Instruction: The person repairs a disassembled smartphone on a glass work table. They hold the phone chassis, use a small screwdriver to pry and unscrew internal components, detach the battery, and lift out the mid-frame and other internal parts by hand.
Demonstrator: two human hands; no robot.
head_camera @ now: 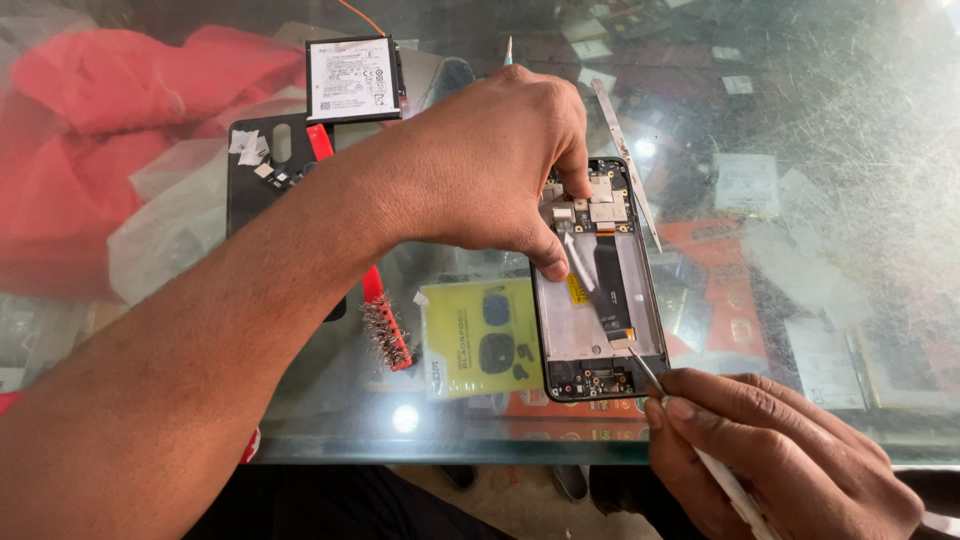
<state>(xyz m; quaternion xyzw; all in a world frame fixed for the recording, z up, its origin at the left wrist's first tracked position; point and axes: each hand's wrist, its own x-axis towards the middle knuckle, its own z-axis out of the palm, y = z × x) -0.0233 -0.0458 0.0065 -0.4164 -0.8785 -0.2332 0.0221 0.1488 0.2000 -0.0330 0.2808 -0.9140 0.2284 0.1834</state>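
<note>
Head cam: L hand [490, 160] pins opened black phone frame [598, 285], fingers pressed at its top. R hand [775, 455] pinches thin metal tweezers [640, 365], tips on black flex cable [610, 290] running along frame's long axis.

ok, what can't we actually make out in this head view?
- Upper left of the opened phone: hidden by the left hand.
- Tool tip at the ribbon cable: too small to tell whether it touches.
- Tool handle in the right hand: cut off by the bottom edge.
- Items under the glass table: blurred by scratches and glare.
- Black back cover: partly behind the forearm.
</note>
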